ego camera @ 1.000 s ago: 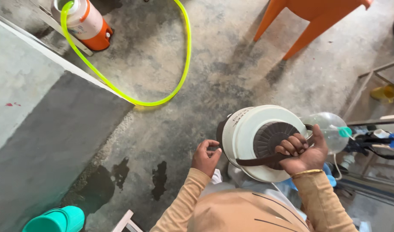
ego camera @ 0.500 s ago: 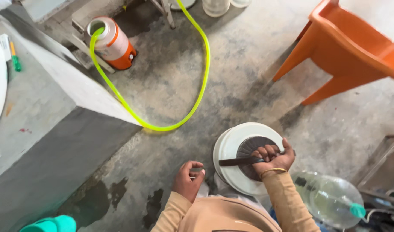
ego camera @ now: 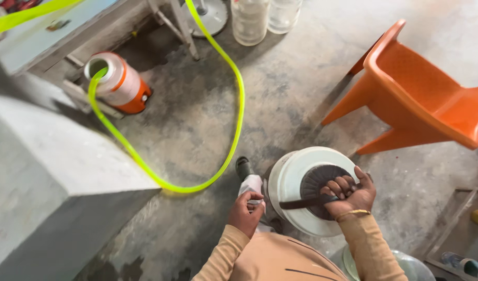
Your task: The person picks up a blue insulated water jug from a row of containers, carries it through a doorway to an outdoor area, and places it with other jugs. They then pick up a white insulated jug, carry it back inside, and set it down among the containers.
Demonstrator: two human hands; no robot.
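On the concrete floor (ego camera: 312, 83), a white cooler jug (ego camera: 288, 177) is held by its dark handle (ego camera: 301, 203), right hand (ego camera: 351, 195) fingers closed around it. The left hand (ego camera: 245, 212) is closed on a white cloth (ego camera: 251, 184) just beside the jug.

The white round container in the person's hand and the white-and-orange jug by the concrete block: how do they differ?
The white round container is carried by a dark strap in the right hand; the white-and-orange jug rests on the concrete floor, untouched. The container's top has a dark ribbed lid; the jug's mouth is open, with a neon-yellow hose running into it. The jug has an orange base; the container shows none. Both are mainly white and cylindrical.
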